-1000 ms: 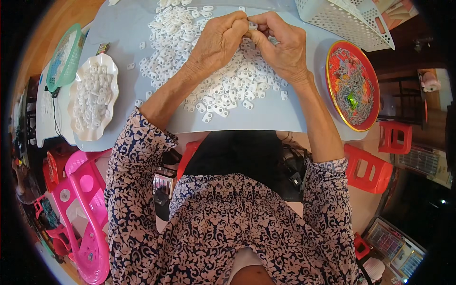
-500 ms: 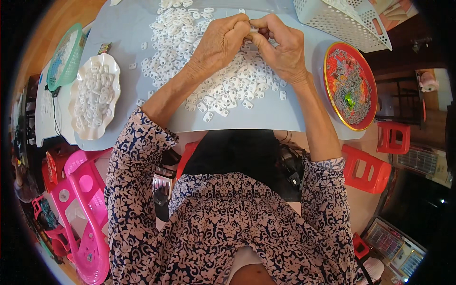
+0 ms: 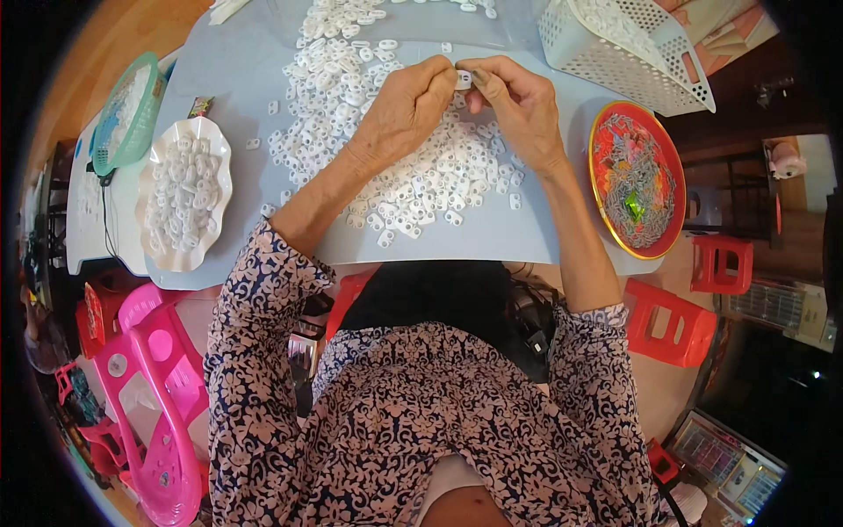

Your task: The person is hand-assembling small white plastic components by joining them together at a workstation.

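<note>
A small white oval plastic piece (image 3: 464,80) with holes is pinched between my two hands, above the far part of the table. My left hand (image 3: 411,107) is closed, its thumb and forefinger at the piece's left end. My right hand (image 3: 520,104) grips the right end between thumb and forefinger, with its other fingers curled. Beneath both hands spreads a heap of like white plastic pieces (image 3: 421,189) on the grey-blue table (image 3: 290,237). Whether anything else is in my left fist is hidden.
At left, a scalloped white dish (image 3: 143,206) holds more white pieces, beside a green basket (image 3: 156,110). A red gold-rimmed tray (image 3: 674,189) of small grey parts lies right, below a perforated white basket (image 3: 606,72). Red stools (image 3: 672,323) and a pink plastic chair (image 3: 171,439) stand beyond.
The white piece now shows plainly between my fingertips, and my right hand's grip has loosened and turned a little. The view has shifted slightly, so the table sits lower.
</note>
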`<action>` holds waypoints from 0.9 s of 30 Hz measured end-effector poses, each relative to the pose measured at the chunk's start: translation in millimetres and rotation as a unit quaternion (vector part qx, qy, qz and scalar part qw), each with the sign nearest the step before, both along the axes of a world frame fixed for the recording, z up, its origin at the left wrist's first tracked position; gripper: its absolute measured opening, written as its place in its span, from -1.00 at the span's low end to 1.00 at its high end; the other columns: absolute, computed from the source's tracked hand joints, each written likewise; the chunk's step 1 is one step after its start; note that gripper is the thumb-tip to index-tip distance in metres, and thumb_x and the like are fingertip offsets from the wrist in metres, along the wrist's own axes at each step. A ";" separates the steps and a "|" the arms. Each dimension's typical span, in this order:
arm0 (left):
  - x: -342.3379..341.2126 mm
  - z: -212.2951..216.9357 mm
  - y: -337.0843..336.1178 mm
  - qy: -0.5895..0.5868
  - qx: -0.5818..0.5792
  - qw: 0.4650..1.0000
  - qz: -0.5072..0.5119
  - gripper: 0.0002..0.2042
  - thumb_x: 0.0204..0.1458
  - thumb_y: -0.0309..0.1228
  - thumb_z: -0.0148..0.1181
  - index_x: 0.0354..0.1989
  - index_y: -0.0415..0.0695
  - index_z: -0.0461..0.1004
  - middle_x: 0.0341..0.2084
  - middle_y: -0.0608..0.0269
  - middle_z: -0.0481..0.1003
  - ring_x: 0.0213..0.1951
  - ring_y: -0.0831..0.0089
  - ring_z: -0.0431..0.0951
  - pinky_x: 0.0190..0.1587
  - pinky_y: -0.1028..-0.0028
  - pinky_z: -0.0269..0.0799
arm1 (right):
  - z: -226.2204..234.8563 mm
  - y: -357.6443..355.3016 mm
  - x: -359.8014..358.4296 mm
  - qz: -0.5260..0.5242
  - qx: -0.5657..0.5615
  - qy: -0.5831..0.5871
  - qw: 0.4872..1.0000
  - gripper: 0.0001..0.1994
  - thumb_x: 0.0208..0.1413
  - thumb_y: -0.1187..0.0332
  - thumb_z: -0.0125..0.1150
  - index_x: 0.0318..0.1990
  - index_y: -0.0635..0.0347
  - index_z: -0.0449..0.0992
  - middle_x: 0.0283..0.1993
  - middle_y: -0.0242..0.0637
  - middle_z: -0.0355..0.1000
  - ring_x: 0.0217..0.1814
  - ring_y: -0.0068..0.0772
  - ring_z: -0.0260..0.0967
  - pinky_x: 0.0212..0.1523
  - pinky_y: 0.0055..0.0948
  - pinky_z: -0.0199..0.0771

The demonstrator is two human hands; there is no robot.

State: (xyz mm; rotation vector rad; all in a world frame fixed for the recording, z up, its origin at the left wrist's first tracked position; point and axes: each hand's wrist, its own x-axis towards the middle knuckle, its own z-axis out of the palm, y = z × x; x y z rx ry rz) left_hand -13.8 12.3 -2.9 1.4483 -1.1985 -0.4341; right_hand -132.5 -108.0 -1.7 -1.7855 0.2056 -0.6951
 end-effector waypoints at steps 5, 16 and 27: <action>-2.9 0.0 0.6 -0.004 0.005 1.000 0.006 -0.79 0.16 -0.39 -0.13 -0.42 -0.30 0.30 -0.69 0.21 0.26 -0.58 0.46 0.26 -0.48 0.44 0.25 | -1.5 -0.4 0.1 -0.001 0.072 0.026 0.997 -0.84 0.14 0.39 0.12 -0.19 0.25 0.54 -0.55 -0.47 0.40 -0.51 -0.74 0.27 -0.50 -0.70 0.31; -8.1 7.2 -1.1 0.006 0.039 0.999 0.012 -0.83 0.09 -0.40 0.02 -0.41 -0.28 0.36 -0.67 0.30 0.30 -0.58 0.58 0.24 -0.54 0.54 0.18 | -4.5 -7.3 -2.5 0.007 0.105 0.007 0.994 -0.88 0.10 0.46 0.15 -0.24 0.31 0.52 -0.50 -0.43 0.42 -0.50 -0.74 0.29 -0.48 -0.73 0.33; 1.9 -2.9 3.3 0.090 0.011 0.996 0.009 -0.85 0.08 -0.43 -0.01 -0.44 -0.24 0.40 -0.63 0.39 0.35 -0.53 0.66 0.26 -0.46 0.62 0.20 | 32.4 -29.1 -21.7 -0.141 -0.101 -0.046 0.984 -0.88 0.08 0.41 0.09 -0.33 0.27 0.51 -0.55 -0.42 0.43 -0.52 -0.69 0.32 -0.48 -0.62 0.35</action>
